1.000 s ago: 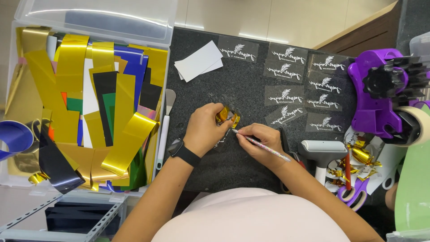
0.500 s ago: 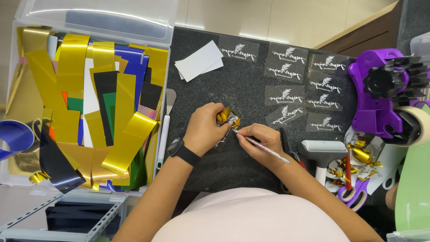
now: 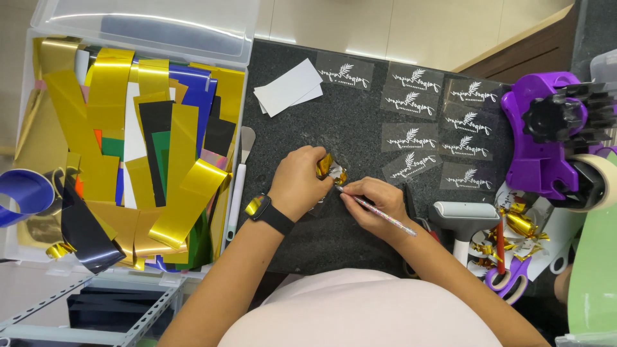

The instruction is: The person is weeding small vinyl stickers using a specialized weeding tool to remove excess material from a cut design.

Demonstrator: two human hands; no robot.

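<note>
Pinching a crumpled scrap of gold foil (image 3: 326,169) w/ left hand (image 3: 299,183), fingers curled tight and clamped on it, thumb side hidden under the knuckles. Black wristband w/ gold-faced watch (image 3: 265,211) just behind that hand. Gripping a thin pen-like weeding tool (image 3: 376,211) in right hand (image 3: 373,207), fingers closed round the shaft as on a pencil, tip touching the foil scrap right at the left fingertips. Both hands almost touching, foil between them, over a dark speckled mat (image 3: 334,122).

Beyond the fingertips, well apart: stack of white cards (image 3: 287,88), tilted. Beyond and to the right of the right-hand fingers: clear decal sheets w/ white leaf-and-script print (image 3: 411,137), laid in rough rows, nearest one just past the tool tip. Left of the left hand, near the wrist: white-handled spatula (image 3: 239,180) lying along the mat edge. Farther left: clear plastic bin (image 3: 138,29) stuffed w/ vinyl strips (image 3: 141,167), mostly gold, some black, blue, green. Blue tape roll (image 3: 22,193) at far left edge.

Right of the right hand, near the forearm: white-and-grey squeegee-type tool (image 3: 464,218). Past it: heap of gold foil offcuts (image 3: 514,228) on white backing, purple-handled scissors (image 3: 508,283) below. Far right: purple tape dispenser (image 3: 536,138) w/ black spool.

Can't tell what sits under the left palm; hidden.
</note>
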